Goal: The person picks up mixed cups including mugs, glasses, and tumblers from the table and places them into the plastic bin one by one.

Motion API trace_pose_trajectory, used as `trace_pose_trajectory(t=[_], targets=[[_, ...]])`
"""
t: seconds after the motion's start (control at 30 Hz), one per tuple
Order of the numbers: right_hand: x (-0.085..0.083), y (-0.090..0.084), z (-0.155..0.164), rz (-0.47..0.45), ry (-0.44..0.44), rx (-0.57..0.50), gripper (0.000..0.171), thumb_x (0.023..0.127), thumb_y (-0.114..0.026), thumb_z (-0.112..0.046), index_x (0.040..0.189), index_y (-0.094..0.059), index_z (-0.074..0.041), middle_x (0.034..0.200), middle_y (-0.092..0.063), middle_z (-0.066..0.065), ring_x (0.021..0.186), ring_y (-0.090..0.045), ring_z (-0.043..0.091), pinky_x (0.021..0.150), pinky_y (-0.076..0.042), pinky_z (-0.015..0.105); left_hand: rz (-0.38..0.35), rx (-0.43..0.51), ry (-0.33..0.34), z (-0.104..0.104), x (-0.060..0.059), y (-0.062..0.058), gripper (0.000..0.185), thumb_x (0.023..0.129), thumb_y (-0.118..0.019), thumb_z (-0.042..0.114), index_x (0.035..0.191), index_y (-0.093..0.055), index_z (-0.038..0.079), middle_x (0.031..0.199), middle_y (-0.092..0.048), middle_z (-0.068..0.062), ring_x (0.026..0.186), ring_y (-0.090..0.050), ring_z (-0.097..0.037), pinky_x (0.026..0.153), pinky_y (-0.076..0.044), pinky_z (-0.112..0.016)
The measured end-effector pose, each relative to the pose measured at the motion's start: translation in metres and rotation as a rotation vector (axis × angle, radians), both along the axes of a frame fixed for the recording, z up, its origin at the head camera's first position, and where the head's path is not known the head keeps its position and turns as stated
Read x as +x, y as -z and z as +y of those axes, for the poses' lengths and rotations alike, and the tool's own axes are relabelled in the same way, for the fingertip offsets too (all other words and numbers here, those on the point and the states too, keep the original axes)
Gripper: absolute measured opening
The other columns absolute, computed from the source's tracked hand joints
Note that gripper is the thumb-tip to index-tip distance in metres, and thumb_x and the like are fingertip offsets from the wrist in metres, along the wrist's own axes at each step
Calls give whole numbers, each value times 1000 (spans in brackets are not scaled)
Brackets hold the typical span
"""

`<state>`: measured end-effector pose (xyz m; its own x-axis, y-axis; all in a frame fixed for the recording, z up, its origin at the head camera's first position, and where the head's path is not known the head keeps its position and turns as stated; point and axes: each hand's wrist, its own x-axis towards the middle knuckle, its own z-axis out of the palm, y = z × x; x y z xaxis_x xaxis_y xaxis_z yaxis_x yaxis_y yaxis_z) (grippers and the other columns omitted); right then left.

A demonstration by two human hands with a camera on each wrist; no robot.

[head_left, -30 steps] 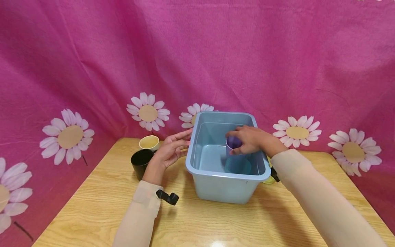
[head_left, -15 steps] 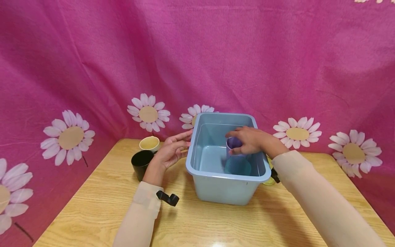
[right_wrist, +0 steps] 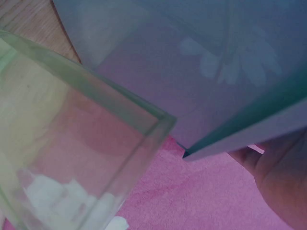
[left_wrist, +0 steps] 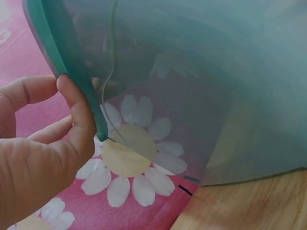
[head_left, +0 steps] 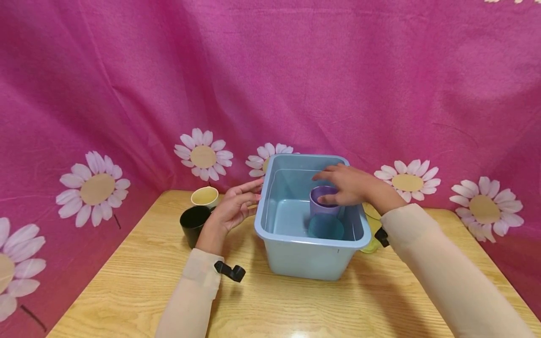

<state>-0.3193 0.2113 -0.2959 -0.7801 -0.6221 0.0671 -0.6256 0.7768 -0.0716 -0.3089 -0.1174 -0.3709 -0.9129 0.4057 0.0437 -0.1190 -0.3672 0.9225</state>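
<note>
Bin (head_left: 310, 256), pale blue plastic, stands near the middle of the wooden table (head_left: 139, 286), in front of a pink cloth (head_left: 270, 75) printed with daisies. Largest thing inside it is a purple cup (head_left: 323, 202), upright, sitting on top of a teal cup (head_left: 325, 227) at about the bin's 4 o'clock corner.

At the bin's 9 o'clock wall the left hand (head_left: 235, 206) lies with fingers straight and relaxed, grasping nothing; the left wrist view shows its thumb (left_wrist: 76, 112) pressed against the bin's rim (left_wrist: 67, 62).

Over the purple cup the right hand (head_left: 351, 185) hangs with fingers spread and loose, released, its fingertips just at the cup's rim at 3 o'clock. Whether they touch the rim I cannot tell.

Beyond the bin's 3 o'clock wall, under the right wrist, a clear yellowish glass (head_left: 371, 234) stands on the table; the right wrist view shows its square rim (right_wrist: 96, 98) just beside the bin's side.

At 9 o'clock of the left hand a black cup (head_left: 193, 224) stands upright, with a cream cup (head_left: 204, 195) just behind it at its 12 o'clock.
</note>
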Motion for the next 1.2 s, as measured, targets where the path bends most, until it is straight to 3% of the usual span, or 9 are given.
trace_pose_trajectory(t=[0.33, 0.57, 0.83, 1.2], targets=[[11, -11, 11, 6, 16, -11, 59, 91, -71, -43, 142, -60, -14, 138, -58, 15, 128, -53, 38, 104, -45, 63, 0, -10, -5, 0, 0, 0, 55, 98, -54, -4, 152, -47, 2, 130, -61, -12, 93, -69, -19, 85, -60, -33], [17, -16, 27, 60, 15, -46, 57, 92, -72, -42, 141, -61, -15, 139, -59, 14, 131, -50, 41, 108, -38, 66, -5, -4, -5, 1, -1, 0, 55, 98, -54, -4, 152, -47, 2, 128, -62, -11, 93, -68, -20, 84, -59, -33], [28, -20, 46, 78, 72, -78, 59, 92, -72, -44, 143, -60, -17, 144, -56, 16, 138, -44, 45, 108, -36, 69, 8, 9, -4, 0, -1, 0, 55, 98, -53, -5, 152, -46, 1, 127, -63, -10, 89, -68, -18, 82, -59, -32], [40, -17, 76, 119, 52, -148, 61, 92, -73, -42, 142, -60, -9, 139, -60, 16, 130, -52, 42, 105, -40, 63, 8, 11, -1, 0, 0, 1, 56, 98, -52, -6, 153, -44, 0, 124, -64, -8, 88, -69, -17, 82, -59, -32]])
